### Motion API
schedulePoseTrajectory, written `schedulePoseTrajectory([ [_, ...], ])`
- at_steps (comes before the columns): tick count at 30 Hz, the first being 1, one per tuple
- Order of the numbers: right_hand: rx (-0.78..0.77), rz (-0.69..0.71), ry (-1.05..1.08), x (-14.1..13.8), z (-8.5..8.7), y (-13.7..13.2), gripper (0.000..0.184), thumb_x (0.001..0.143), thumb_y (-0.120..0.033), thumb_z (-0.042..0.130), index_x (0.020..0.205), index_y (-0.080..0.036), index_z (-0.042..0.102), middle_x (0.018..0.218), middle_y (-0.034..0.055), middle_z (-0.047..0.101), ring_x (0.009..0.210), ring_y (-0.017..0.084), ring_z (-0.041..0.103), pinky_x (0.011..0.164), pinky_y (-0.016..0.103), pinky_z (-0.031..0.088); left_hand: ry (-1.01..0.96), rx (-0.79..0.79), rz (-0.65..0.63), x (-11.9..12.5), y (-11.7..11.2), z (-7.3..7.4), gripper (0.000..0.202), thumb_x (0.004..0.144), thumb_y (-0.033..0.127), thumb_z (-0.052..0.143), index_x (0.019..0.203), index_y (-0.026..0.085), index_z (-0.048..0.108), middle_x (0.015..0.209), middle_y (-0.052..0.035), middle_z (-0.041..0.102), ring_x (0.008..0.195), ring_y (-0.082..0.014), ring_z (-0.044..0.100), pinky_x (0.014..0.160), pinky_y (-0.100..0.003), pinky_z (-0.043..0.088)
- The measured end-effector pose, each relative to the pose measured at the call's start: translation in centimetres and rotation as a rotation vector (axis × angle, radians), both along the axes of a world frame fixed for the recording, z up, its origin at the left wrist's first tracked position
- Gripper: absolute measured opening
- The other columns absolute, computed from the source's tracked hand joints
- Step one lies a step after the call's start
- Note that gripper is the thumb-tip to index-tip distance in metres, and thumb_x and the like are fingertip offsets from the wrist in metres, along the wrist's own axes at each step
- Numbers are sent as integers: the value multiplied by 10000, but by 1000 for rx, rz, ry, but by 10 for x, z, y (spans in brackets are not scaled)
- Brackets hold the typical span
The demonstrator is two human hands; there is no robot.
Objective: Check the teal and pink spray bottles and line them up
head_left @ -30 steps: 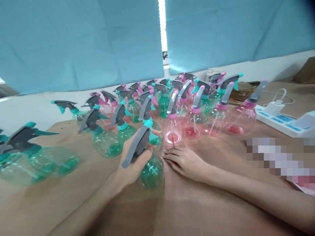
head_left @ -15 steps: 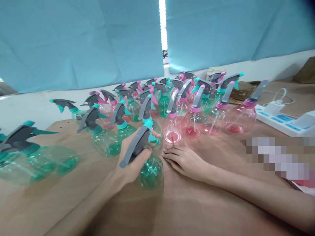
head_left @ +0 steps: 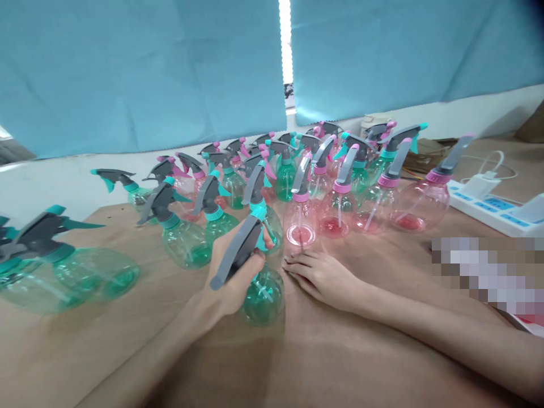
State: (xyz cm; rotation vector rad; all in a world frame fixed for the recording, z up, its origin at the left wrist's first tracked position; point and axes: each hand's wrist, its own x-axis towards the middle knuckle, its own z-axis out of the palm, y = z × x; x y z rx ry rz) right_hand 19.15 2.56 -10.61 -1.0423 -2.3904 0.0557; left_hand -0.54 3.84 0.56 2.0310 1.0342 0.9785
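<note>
My left hand [head_left: 233, 272] is wrapped round the neck of a green spray bottle [head_left: 264, 297], under its grey and turquoise trigger head. The bottle stands on the brown-covered table; my hand hides its neck. Palm down, my right hand [head_left: 321, 275] lies flat on the table just right of that bottle, fingers stretched out and holding nothing. In front of its fingertips stands a pink spray bottle [head_left: 301, 218]. Another green spray bottle [head_left: 187, 243] stands left of my left hand, and a further one [head_left: 267, 218] sits right behind it.
Several more green and pink spray bottles crowd the back of the table [head_left: 361, 357]. At the far left, green bottles [head_left: 96, 272] stand close together. A white power strip [head_left: 488, 209] with plugs lies at the right. Blue curtains [head_left: 148, 73] hang behind.
The whole view has shifted slightly, so everything appears a little further right. My left hand keeps its hold on the green spray bottle, and my right hand stays flat on the table.
</note>
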Motion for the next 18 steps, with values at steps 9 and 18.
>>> schedulePoseTrajectory([
  [9, -14, -6, 0, 0, 0, -1, 296, 927, -159, 464, 1169, -146, 634, 1137, 82, 685, 1045, 232, 617, 953, 418, 471, 48, 10, 61, 3, -2, -2, 338, 801, 226, 492, 1118, 297, 587, 581, 56, 534, 504, -147, 517, 506, -269, 423],
  [18, -4, -4, 7, 0, 0, 0, 295, 924, -161, 468, 1164, -162, 639, 1133, 86, 687, 1031, 232, 624, 946, 432, 476, 80, 20, 60, 3, -4, 0, 327, 828, 250, 488, 1143, 282, 574, 567, 43, 498, 585, -173, 583, 477, -266, 390],
])
